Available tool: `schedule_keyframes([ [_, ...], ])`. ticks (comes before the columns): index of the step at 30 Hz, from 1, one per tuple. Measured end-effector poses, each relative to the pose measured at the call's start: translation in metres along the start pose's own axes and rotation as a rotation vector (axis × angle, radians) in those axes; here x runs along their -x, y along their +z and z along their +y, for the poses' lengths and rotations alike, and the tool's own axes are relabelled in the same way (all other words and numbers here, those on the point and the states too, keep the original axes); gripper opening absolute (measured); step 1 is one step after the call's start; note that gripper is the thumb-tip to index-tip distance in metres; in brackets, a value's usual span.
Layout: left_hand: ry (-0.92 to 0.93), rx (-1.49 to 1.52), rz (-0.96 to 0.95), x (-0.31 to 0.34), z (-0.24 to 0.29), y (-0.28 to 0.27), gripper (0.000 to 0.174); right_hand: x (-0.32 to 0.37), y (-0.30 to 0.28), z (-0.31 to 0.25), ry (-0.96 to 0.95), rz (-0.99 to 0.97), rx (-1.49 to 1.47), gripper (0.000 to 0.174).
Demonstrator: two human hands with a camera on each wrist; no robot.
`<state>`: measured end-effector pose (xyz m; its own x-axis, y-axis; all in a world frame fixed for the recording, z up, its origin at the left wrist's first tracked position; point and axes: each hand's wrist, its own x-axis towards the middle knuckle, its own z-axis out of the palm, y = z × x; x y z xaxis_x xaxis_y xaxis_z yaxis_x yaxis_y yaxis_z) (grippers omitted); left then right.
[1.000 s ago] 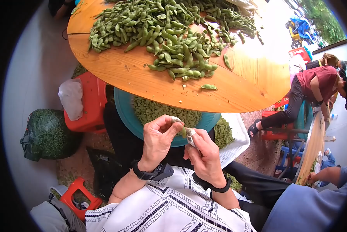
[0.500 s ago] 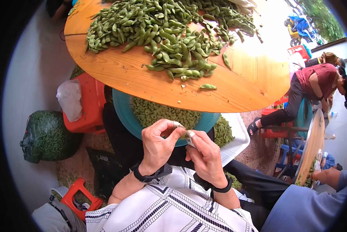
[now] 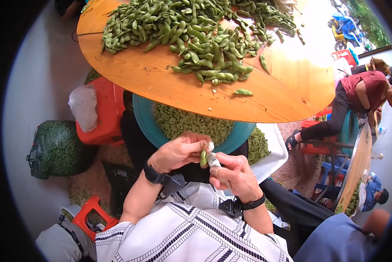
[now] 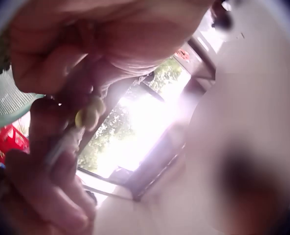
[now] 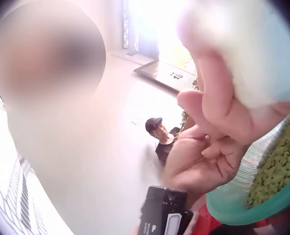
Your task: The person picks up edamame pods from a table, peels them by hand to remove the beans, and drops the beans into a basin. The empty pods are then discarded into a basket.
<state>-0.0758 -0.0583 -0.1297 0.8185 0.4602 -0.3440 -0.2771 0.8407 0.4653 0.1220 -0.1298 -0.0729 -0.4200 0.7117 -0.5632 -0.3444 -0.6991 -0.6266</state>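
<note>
Over the lap in the head view, a green soybean pod point(image 3: 203, 158) sits between the two hands. My left hand point(image 3: 178, 153) pinches it between thumb and bent fingers, with a white wrap on one fingertip. My right hand point(image 3: 237, 174) has curled fingers and a white-wrapped finger point(image 3: 213, 160) right against the pod's side. The left wrist view shows the pale green end of the pod point(image 4: 89, 115) between both hands' fingertips. Just beyond the hands, a teal basin point(image 3: 144, 126) holds many shelled green beans point(image 3: 191, 124).
A heap of soybean pods point(image 3: 196, 39) covers much of the wooden table point(image 3: 130, 72). Beside the basin stands a white basket point(image 3: 276, 159) with more green pieces. At left are a red stool point(image 3: 100, 115) and a filled bag point(image 3: 58, 150). Another person point(image 3: 364, 96) bends at the right.
Both hands have turned and moved slightly to the right. The pod, almost hidden by the fingers half a second ago, now shows hanging below the left fingertips.
</note>
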Motion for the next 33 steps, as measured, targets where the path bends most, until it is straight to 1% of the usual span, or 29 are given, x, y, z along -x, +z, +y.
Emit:
schedule_keyframes([
  [1, 0.079, -0.057, 0.158, -0.004, -0.007, 0.006, 0.024, -0.004, -0.001, 0.005, -0.064, 0.081, 0.024, 0.018],
  [2, 0.076, -0.056, 0.156, -0.007, -0.014, 0.011, 0.024, -0.006, -0.003, 0.010, -0.126, 0.161, 0.048, 0.017],
  [3, 0.276, -0.388, 0.305, -0.010, -0.021, 0.015, 0.027, -0.009, -0.008, 0.016, -0.181, 0.232, 0.264, 0.018],
  [4, 0.476, -0.722, 0.452, -0.013, -0.028, 0.018, 0.032, -0.010, -0.004, 0.019, -0.181, 0.233, 0.264, 0.018],
  [5, 0.524, -0.699, 0.517, -0.016, -0.036, 0.019, 0.035, -0.012, 0.003, 0.022, -0.416, 0.325, 0.540, 0.019],
  [6, 0.524, -0.698, 0.517, -0.016, -0.035, 0.020, 0.035, -0.013, 0.009, 0.024, -0.651, 0.413, 0.817, 0.021],
  [7, 0.493, -0.622, 0.519, -0.015, -0.031, 0.022, 0.031, -0.009, 0.013, 0.022, -0.643, 0.407, 0.855, 0.025],
  [8, 0.460, -0.547, 0.520, -0.014, -0.029, 0.024, 0.028, -0.008, 0.013, 0.023, -0.643, 0.407, 0.855, 0.025],
  [9, 0.465, -0.461, 0.513, -0.015, -0.027, 0.026, 0.021, -0.007, 0.013, 0.023, -0.632, 0.428, 0.816, 0.025],
  [12, 0.432, -0.389, 0.473, -0.009, -0.020, 0.029, 0.018, -0.005, 0.006, 0.021, -0.594, 0.440, 0.728, 0.024],
  [14, 0.437, -0.364, 0.454, -0.009, -0.019, 0.027, 0.018, -0.005, 0.001, 0.018, -0.415, 0.399, 0.514, 0.022],
  [15, 0.445, -0.336, 0.440, -0.010, -0.019, 0.026, 0.018, -0.009, 0.001, 0.020, -0.449, 0.407, 0.472, 0.019],
  [16, 0.446, -0.338, 0.437, -0.013, -0.021, 0.025, 0.018, -0.010, 0.002, 0.018, -0.453, 0.410, 0.472, 0.019],
  [18, 0.542, -0.229, 0.474, -0.019, -0.029, 0.023, 0.018, -0.013, 0.004, 0.014, -0.465, 0.439, 0.583, 0.014],
  [19, 0.543, -0.229, 0.474, -0.021, -0.032, 0.023, 0.018, -0.015, 0.002, 0.014, -0.466, 0.438, 0.583, 0.014],
  [21, 0.611, -0.143, 0.470, -0.026, -0.038, 0.024, 0.018, -0.019, -0.007, 0.015, -0.363, 0.491, 0.585, 0.012],
  [22, 0.612, -0.145, 0.467, -0.027, -0.040, 0.021, 0.018, -0.021, -0.010, 0.014, -0.366, 0.492, 0.586, 0.012],
  [24, 0.539, 0.030, 0.357, -0.026, -0.041, 0.013, 0.015, -0.024, -0.014, 0.011, -0.235, 0.313, -0.023, 0.014],
  [25, 0.542, 0.029, 0.358, -0.024, -0.039, 0.011, 0.015, -0.023, -0.015, 0.007, -0.200, 0.222, -0.149, 0.016],
  [26, 0.476, 0.109, 0.268, -0.023, -0.038, 0.010, 0.014, -0.023, -0.018, 0.004, -0.201, 0.220, -0.149, 0.016],
  [27, 0.408, 0.189, 0.177, -0.022, -0.037, 0.009, 0.013, -0.022, -0.022, 0.001, -0.144, 0.171, -0.186, 0.016],
  [28, 0.408, 0.189, 0.177, -0.023, -0.037, 0.007, 0.013, -0.022, -0.023, -0.001, -0.088, 0.122, -0.224, 0.015],
  [30, 0.386, 0.177, 0.146, -0.027, -0.039, 0.001, 0.013, -0.024, -0.020, 0.001, -0.105, 0.124, -0.220, 0.016],
  [32, 0.385, 0.178, 0.143, -0.030, -0.038, 0.000, 0.014, -0.030, -0.012, 0.008, -0.225, 0.281, -0.116, 0.008],
  [33, 0.384, 0.181, 0.142, -0.032, -0.038, -0.001, 0.015, -0.034, -0.010, 0.011, -0.225, 0.281, -0.116, 0.008],
])
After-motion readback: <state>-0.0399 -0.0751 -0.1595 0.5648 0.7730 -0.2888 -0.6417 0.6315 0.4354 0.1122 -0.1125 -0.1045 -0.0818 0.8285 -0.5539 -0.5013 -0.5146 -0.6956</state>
